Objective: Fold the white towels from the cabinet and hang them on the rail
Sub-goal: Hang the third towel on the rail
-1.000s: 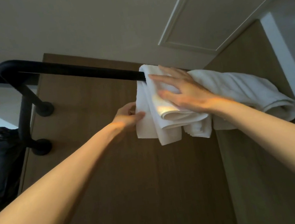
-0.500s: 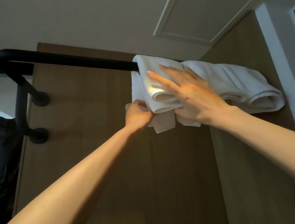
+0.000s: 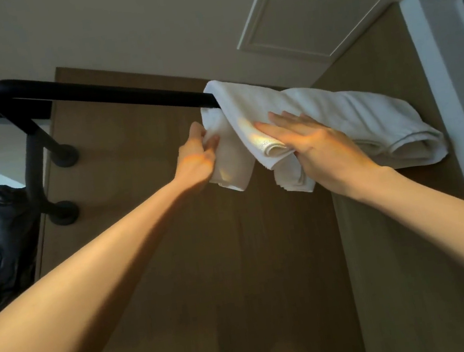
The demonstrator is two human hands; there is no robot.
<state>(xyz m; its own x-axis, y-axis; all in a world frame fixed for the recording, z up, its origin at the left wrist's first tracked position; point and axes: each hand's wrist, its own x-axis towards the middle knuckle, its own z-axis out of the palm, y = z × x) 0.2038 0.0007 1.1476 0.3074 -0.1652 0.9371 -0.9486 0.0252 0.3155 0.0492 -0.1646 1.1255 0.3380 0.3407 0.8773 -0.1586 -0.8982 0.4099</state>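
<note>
Left hand pinches the towel, right hand flat on it — tug unevenly and it slides off the rail.

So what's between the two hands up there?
Head view: only the white towel hanging from the black rail; left hand grips it, right hand rests flat on it.
</note>
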